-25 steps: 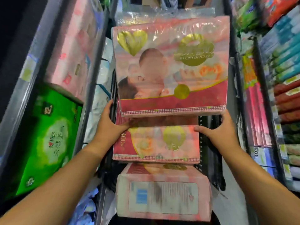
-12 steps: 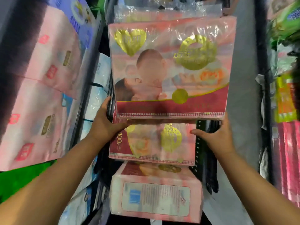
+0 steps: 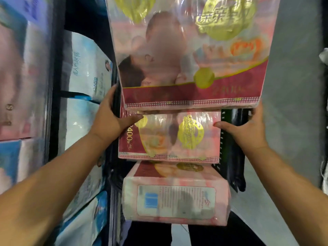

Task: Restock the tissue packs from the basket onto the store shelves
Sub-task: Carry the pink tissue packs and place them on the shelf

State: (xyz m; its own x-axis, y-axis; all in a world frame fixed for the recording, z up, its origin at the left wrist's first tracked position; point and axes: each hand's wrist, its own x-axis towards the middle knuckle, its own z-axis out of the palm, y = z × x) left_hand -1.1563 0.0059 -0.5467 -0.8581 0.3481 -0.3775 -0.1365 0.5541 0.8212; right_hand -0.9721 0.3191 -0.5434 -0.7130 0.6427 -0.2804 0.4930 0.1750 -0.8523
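A large pink and red tissue pack (image 3: 191,55) with gold emblems fills the upper middle, lifted above the rest. My left hand (image 3: 111,119) grips its lower left corner and my right hand (image 3: 246,128) holds its lower right corner from below. Under it a second pink tissue pack (image 3: 170,137) lies in the black basket (image 3: 230,150). Nearer me a third pack (image 3: 175,197) shows its white label with a blue barcode.
The left shelf holds white and blue tissue packs (image 3: 85,68) and pink packs (image 3: 16,82) behind a dark shelf rail (image 3: 53,86). Grey aisle floor (image 3: 291,86) runs along the right. A sliver of goods shows at the far right edge.
The held pack has risen and come closer, its top now out of frame. The view has swung left and down, so the right shelves and the green pack have left the frame.
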